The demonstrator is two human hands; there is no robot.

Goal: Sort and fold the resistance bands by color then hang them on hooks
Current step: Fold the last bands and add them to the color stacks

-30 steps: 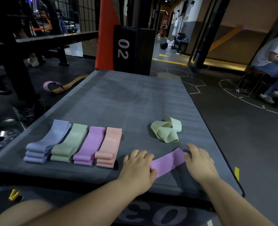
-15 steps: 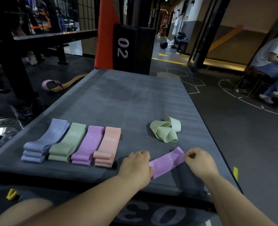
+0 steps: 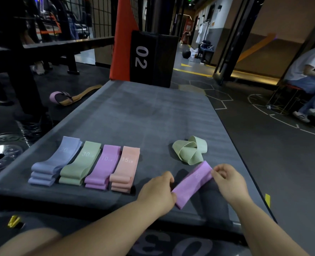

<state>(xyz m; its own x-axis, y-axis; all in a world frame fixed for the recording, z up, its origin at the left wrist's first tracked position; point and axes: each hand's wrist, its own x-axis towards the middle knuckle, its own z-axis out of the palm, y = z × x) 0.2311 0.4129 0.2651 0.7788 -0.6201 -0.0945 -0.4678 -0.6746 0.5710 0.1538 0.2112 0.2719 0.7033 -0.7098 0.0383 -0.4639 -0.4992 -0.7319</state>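
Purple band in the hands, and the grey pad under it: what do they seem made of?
Purple band: seemingly woven elastic fabric, matte, no rubbery shine; it lies flat and soft between the left hand and right hand, which hold its ends. Grey pad: probably a padded vinyl or fabric cover, matte, with faint fine stripes across it.

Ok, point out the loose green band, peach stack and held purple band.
loose green band [image 3: 189,153], head view, crumpled middle.
peach stack [image 3: 128,163], head view, top band.
held purple band [image 3: 191,183], head view, middle span.

Mat [image 3: 153,111]: 4 band stacks [image 3: 87,163], crumpled green band [image 3: 189,151].
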